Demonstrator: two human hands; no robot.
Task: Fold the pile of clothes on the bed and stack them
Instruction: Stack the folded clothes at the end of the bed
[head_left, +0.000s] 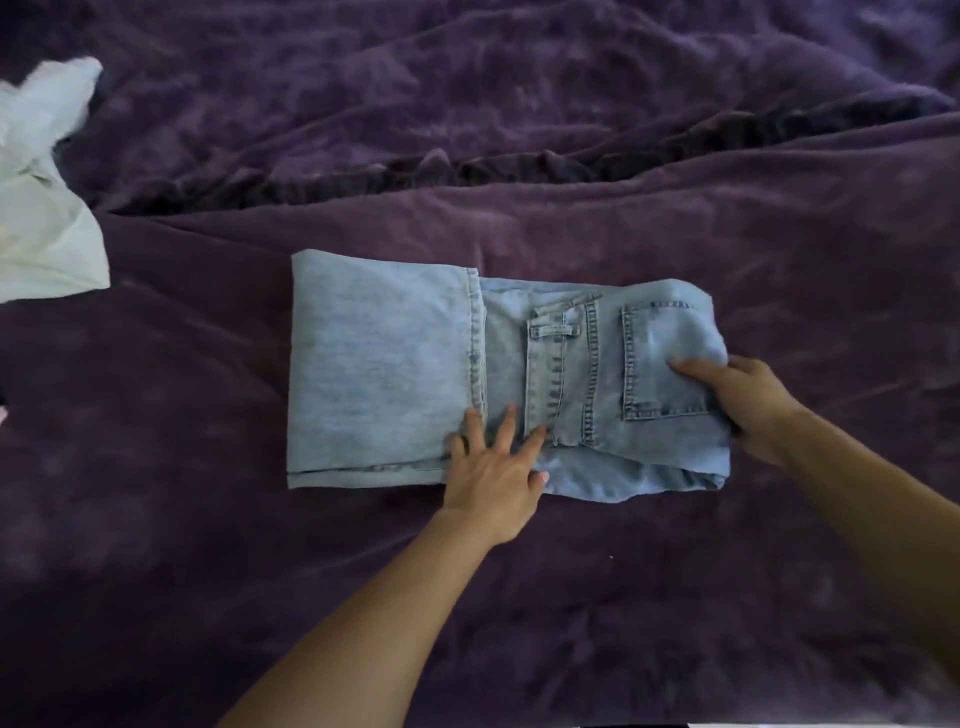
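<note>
Mid-bed on the purple blanket: folded light-blue jeans, back pocket up. Left hand flat, fingers spread, pressing the near edge. Right hand grips the jeans' right end, thumb on top. Pale garment crumpled far left.

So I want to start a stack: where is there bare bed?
Free: blanket between jeans and pale clothes; also beyond the jeans, up to the ridge. Crowded: near side, under both arms.
</note>
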